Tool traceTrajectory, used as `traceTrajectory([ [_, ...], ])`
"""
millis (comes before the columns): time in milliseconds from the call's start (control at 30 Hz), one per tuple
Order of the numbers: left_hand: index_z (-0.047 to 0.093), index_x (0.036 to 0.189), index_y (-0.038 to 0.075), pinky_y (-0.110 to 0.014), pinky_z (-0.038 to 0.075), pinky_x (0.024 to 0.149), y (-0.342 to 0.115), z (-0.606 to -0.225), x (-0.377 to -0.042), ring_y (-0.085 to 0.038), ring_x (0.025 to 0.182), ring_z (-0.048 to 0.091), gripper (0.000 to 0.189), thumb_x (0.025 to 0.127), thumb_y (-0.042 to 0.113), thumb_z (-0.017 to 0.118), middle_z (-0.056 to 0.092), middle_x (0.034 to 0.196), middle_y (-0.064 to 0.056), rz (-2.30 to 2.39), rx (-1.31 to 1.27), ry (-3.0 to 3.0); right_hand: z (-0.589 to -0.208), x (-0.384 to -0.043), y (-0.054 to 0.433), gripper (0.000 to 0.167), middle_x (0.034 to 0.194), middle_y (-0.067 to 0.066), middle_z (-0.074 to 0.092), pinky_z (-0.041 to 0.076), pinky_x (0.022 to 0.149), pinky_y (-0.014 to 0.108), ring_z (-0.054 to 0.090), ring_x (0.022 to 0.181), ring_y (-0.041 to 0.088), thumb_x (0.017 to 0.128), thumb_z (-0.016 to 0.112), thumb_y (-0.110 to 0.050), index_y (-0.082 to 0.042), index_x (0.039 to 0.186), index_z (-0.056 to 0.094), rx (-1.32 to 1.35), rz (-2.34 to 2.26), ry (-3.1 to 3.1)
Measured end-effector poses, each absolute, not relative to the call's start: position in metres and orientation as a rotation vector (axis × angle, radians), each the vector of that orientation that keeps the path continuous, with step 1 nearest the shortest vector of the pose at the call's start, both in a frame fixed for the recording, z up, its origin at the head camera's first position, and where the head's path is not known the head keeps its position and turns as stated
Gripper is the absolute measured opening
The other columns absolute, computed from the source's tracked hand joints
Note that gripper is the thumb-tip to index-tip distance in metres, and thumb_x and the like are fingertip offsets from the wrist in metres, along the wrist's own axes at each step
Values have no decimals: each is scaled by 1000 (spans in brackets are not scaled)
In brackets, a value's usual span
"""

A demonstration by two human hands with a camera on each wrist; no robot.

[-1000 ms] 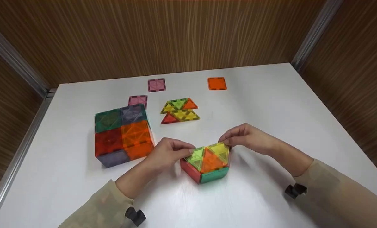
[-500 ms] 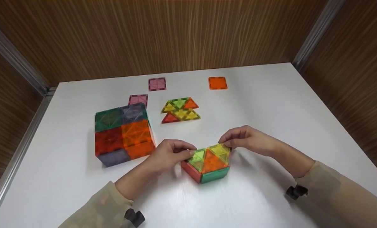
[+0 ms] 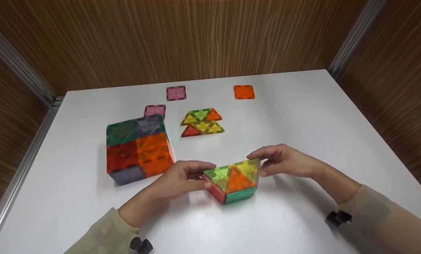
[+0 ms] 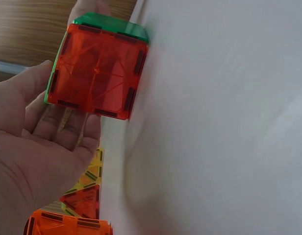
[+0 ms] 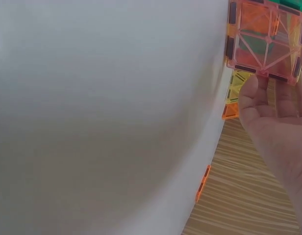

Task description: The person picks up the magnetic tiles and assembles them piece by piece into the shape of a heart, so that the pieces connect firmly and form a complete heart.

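Observation:
A small half-hexagon box of magnetic tiles (image 3: pixel 236 180) stands on the table, its top made of light green, orange and yellow triangles. Below the top, a red square tile (image 4: pixel 97 71) forms the left wall, a green one (image 3: pixel 240 195) the front and a pink one (image 5: pixel 264 41) the right. My left hand (image 3: pixel 177 180) holds the left end, thumb at the red wall and fingers behind the back corner. At the right end my right hand (image 3: pixel 290 162) has its thumb by the pink wall and its fingers at the back corner. The box's back is hidden.
Left of the hands stands a larger magnetic tile cube (image 3: pixel 138 150). Behind lie two rows of triangle tiles (image 3: pixel 202 122), a pink square tile (image 3: pixel 176 93), another pink square (image 3: pixel 155 110) partly behind the cube, and an orange square (image 3: pixel 244 92). Wood-grain panels (image 3: pixel 203 42) border the table.
Both hands have shifted from pinching the top's back corners to holding the box's sides. Both thumbs have moved down off the top, and the right hand has moved slightly right.

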State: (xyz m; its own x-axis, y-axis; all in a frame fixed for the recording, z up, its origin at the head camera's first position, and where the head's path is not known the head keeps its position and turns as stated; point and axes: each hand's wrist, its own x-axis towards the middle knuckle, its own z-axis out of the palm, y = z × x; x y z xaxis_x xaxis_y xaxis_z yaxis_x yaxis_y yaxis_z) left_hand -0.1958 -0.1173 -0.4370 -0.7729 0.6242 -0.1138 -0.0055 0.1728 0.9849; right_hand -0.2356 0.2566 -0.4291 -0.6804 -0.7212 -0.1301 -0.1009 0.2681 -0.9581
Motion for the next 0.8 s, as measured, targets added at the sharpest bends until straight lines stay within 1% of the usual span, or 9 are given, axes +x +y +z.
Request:
traceTrajectory([
  [100,71,140,17,-33,54,101,-119,-439,-193,-24,118,64,43,98,21,79,71,135,0,1625,586,2025,-431,-232,255,48,141,13,65,58,99,36,65,120,28,97,77,-5,-9,143,66,-762,-1448,2007],
  [167,73,138,20,-36,52,100,-119,-440,-191,-22,118,63,39,99,25,78,72,131,2,1611,568,2081,-432,-229,254,49,141,14,64,57,101,36,64,120,27,96,78,-4,-7,144,65,-760,-1461,2019],
  [300,76,134,25,-39,47,96,-118,-441,-185,-22,117,60,34,100,33,76,73,125,5,1586,477,2168,-433,-225,253,52,143,15,63,56,103,35,64,124,28,96,78,-6,-3,146,62,-724,-1469,2036],
  [367,77,132,26,-39,46,96,-117,-440,-183,-21,118,59,32,101,34,75,74,125,6,1589,420,2184,-432,-223,253,52,143,14,63,56,103,33,63,125,30,97,78,-9,-4,146,62,-702,-1458,2052],
  [500,77,130,21,-38,51,95,-114,-439,-179,-21,116,62,29,103,30,73,76,122,5,1618,360,2209,-431,-221,252,45,142,12,63,56,102,32,61,126,34,101,75,-14,-9,144,64,-664,-1444,2071],
  [600,78,127,18,-35,55,87,-112,-438,-176,-22,109,63,25,103,25,72,76,116,3,1629,344,2232,-430,-219,251,37,138,14,65,58,99,36,63,121,35,104,70,-16,-10,141,66,-636,-1443,2082],
  [700,79,126,18,-33,55,85,-111,-435,-175,-23,107,62,25,103,23,72,75,116,2,1636,291,2222,-428,-218,249,32,132,14,67,62,92,40,62,116,38,106,68,-18,-10,137,68,-603,-1435,2112],
  [767,78,126,15,-32,55,87,-109,-433,-173,-23,104,63,26,103,23,73,74,116,0,1645,251,2208,-427,-217,248,30,127,14,68,63,89,40,61,114,39,107,67,-21,-11,134,69,-582,-1412,2146],
  [800,78,127,15,-31,56,85,-109,-432,-173,-24,101,64,27,102,24,73,74,115,-1,1650,223,2188,-426,-217,248,30,127,14,68,63,87,40,62,113,41,107,67,-22,-11,134,70,-572,-1405,2151],
])
